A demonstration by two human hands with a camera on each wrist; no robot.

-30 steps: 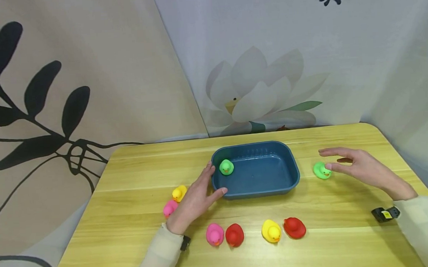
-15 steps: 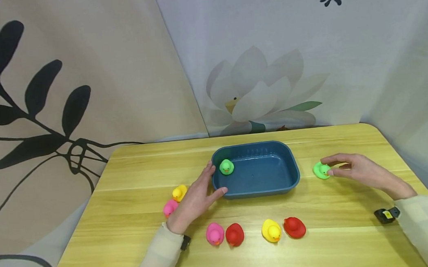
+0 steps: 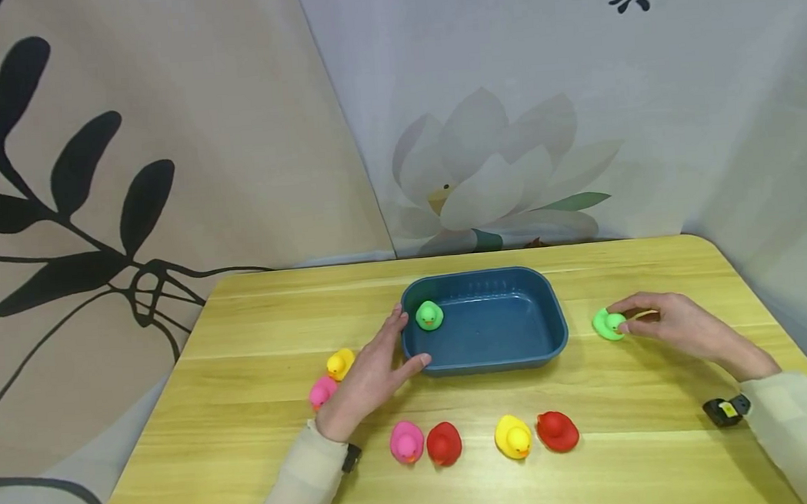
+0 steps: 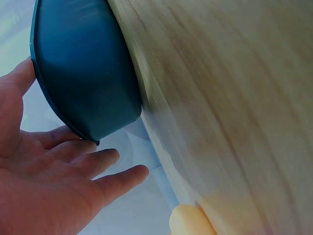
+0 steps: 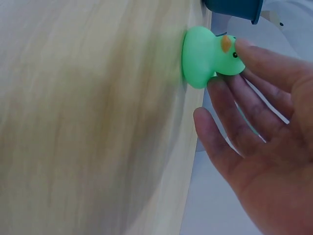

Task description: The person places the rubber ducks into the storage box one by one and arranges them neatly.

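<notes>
A green rubber duck (image 3: 607,324) sits on the table right of the blue plastic tray (image 3: 487,368). My right hand (image 3: 682,331) pinches this duck's head between thumb and fingers; in the right wrist view its body (image 5: 197,58) still rests on the wood. My left hand (image 3: 372,373) lies against the tray's left end, fingers fairly straight and thumb at the front rim. The left wrist view has the thumb and fingertips touching the tray rim (image 4: 54,110). Inside the tray, at its left end, stands another green duck (image 3: 429,316).
Along the front of the wooden table (image 3: 249,446) are a pink duck (image 3: 407,442), a red duck (image 3: 444,444), a yellow duck (image 3: 513,436) and another red duck (image 3: 557,431). Beside my left wrist sit a yellow duck (image 3: 340,363) and a partly hidden pink duck (image 3: 323,392).
My right hand has come down onto the green duck, and its fingers and thumb have closed around the head. The left hand and tray stay in place.
</notes>
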